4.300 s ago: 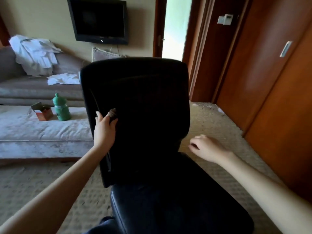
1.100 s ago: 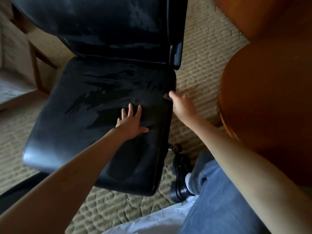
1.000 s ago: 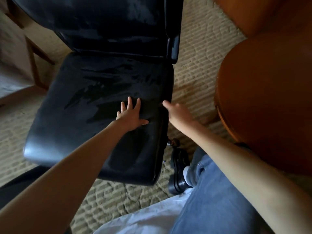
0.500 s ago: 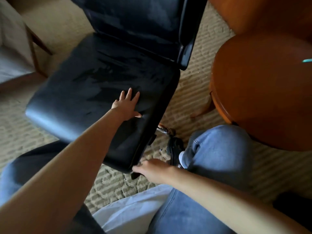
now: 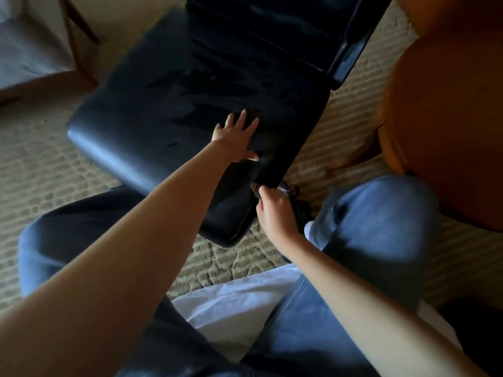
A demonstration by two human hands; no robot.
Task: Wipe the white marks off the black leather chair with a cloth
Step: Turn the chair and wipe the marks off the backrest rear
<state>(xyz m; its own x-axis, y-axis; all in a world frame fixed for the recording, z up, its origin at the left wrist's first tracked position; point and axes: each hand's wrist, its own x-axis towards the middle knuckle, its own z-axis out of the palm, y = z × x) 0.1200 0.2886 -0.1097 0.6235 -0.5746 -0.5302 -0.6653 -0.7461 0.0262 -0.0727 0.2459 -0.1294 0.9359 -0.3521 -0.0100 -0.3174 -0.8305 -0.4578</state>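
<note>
Left hand (image 5: 236,137) presses open on the slick-looking, cushioned black leather chair (image 5: 152,110); right hand (image 5: 275,211) curls at its firmer seat edge, hold unclear.

Holds the bare left arm stretched far forward, with the left hand (image 5: 236,137) laid flat, palm down, on the chair seat (image 5: 152,118), fingers straight and slightly spread, thumb out to the right. Brings the bare right arm in from the lower right, wrist raised, with the right hand (image 5: 275,210) lower and nearer, fingers curled at the seat's near edge. Cannot tell whether it grips anything.
</note>
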